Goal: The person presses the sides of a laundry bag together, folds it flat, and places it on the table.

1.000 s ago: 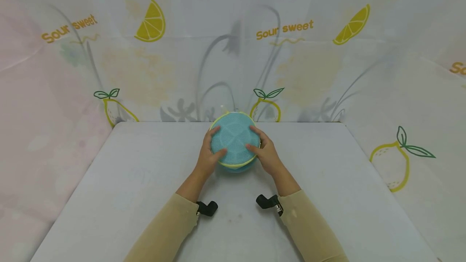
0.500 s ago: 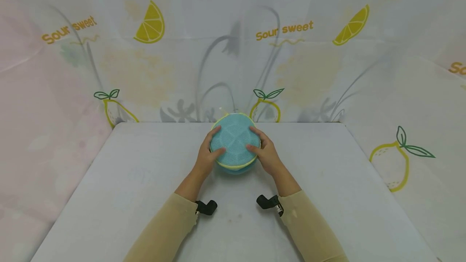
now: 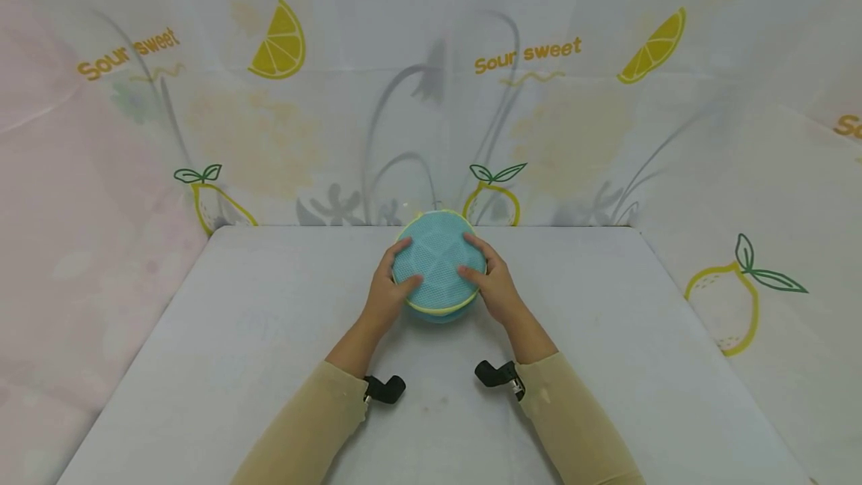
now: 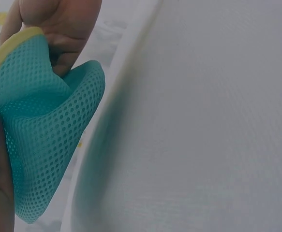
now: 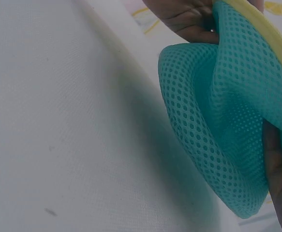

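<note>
A round, turquoise mesh laundry bag (image 3: 441, 260) with yellow edging is held in both hands, over the far middle of the table. My left hand (image 3: 387, 290) grips its left side, thumb on the near face and the other fingers at the edge. On the opposite side, my right hand (image 3: 497, 287) holds it in the same manner. Both wrist views show the underside of the mesh bag (image 4: 49, 140) folded inward in a deep crease. In the right wrist view, a yellow band (image 5: 271, 38) runs along its upper edge. The fingers behind the bag are mostly hidden.
A white-covered table (image 3: 269, 305) spreads under the arms. Behind it hangs a cloth backdrop (image 3: 377, 36) printed with lemons and lettering, also along the sides. Black wrist cameras (image 3: 386, 389) stick out from the beige sleeves (image 3: 310, 425).
The bag has shifted very slightly to the right and down in the head view, its top face turning a little. Both hands keep their hold on it.
</note>
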Motion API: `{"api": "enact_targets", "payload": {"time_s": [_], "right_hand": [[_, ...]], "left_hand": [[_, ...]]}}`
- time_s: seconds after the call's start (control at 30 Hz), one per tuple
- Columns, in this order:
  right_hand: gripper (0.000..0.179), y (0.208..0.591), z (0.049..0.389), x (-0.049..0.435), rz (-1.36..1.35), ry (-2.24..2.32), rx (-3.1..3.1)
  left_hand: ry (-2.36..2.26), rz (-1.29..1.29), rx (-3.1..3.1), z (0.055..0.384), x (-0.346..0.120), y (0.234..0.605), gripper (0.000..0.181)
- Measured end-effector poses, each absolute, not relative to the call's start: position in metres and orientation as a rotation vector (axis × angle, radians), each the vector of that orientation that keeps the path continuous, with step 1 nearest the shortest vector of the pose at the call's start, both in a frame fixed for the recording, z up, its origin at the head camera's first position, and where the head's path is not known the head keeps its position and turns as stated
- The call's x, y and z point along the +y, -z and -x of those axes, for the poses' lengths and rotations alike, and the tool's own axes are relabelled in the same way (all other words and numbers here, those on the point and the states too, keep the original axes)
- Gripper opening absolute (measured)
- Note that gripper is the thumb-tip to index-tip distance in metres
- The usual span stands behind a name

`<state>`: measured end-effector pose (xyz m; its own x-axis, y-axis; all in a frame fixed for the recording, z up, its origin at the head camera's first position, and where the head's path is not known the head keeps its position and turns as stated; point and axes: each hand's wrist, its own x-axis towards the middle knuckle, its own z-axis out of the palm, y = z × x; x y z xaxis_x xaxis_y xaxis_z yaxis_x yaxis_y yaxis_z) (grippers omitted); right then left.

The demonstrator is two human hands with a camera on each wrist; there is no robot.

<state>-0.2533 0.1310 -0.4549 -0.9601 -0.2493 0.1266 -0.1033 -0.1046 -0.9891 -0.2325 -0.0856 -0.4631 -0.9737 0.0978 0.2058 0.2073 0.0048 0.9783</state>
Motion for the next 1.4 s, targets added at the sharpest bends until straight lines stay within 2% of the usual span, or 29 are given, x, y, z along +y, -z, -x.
{"api": "enact_targets", "payload": {"time_s": [0.8,1.4], "right_hand": [[0.07,0.4519,0.2497,0.1349,0.446,1.972,2.157],[0.067,0.4539,0.2505,0.1304,0.37,2.318,1.904]], "left_hand": [[2.245,0.25,-2.032,0.2308,-0.0827,0.4611,0.072],[2.155,0.234,-2.155,0.2286,-0.075,0.4633,0.073]]}}
